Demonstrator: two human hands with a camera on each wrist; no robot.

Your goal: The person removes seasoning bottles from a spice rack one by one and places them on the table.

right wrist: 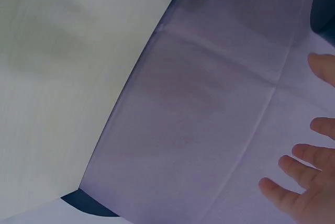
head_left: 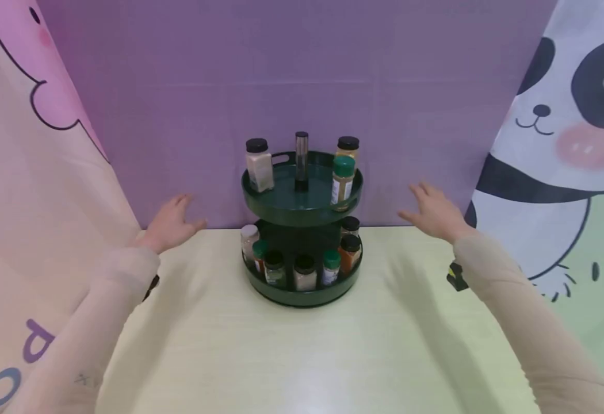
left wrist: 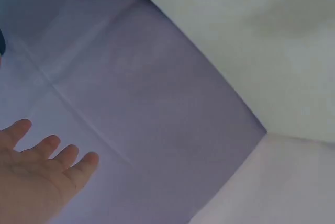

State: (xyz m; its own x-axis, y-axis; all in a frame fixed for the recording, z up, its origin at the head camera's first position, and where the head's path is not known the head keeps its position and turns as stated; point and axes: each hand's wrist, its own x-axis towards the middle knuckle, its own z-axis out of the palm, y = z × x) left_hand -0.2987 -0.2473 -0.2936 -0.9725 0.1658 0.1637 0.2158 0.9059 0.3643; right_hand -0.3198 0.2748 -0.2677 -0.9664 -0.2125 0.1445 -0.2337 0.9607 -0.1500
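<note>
A dark green two-tier round spice rack [head_left: 302,217] stands at the back of the table. On its upper tier are a black-capped jar of pale powder [head_left: 259,167], a green-capped jar [head_left: 342,183] and another black-capped jar [head_left: 348,146] behind that one. Several small jars, among them a jar of orange-red spice [head_left: 350,253], fill the lower tier. To the rack's left my left hand [head_left: 174,224] is held in the air, fingers spread. My right hand [head_left: 433,211] hovers likewise on the right. Neither touches anything; both wrist views show extended fingers.
The pale table [head_left: 302,351] runs up to a purple cloth backdrop [head_left: 193,103]. A printed cloth [head_left: 33,190] hangs along the left side, and a panda-printed cloth [head_left: 540,224] along the right.
</note>
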